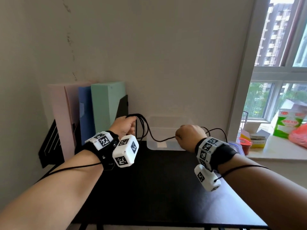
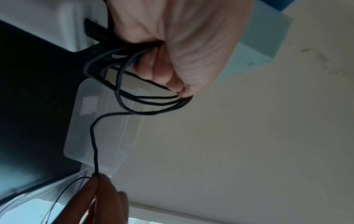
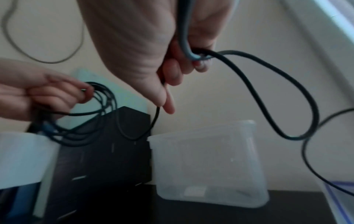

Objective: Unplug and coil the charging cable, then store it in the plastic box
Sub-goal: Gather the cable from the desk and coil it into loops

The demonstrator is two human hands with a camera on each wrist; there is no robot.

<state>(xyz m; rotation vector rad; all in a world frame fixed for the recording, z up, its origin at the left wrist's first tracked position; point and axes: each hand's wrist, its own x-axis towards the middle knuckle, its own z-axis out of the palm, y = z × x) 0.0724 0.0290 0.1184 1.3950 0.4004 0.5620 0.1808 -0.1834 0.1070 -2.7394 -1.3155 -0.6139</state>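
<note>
My left hand (image 1: 125, 126) (image 2: 172, 45) is raised above the black desk and grips several loops of the thin black charging cable (image 1: 154, 137) (image 2: 134, 100). From those loops one strand sags across to my right hand (image 1: 189, 136) (image 3: 168, 65), which pinches the cable (image 3: 268, 94) in curled fingers. Past the right hand the cable runs in a loose loop toward the wall and window side. The clear plastic box (image 1: 166, 128) (image 3: 208, 163) (image 2: 103, 136) stands open at the back of the desk, behind and between my hands.
Pastel folders (image 1: 99, 110) in a black file holder (image 1: 49, 146) stand at the left by the wall. A clear lid with a blue rim (image 1: 237, 146) lies right of the box. The windowsill (image 1: 282, 146) holds a green carton and small containers. The black desk (image 1: 157, 188) spreads in front.
</note>
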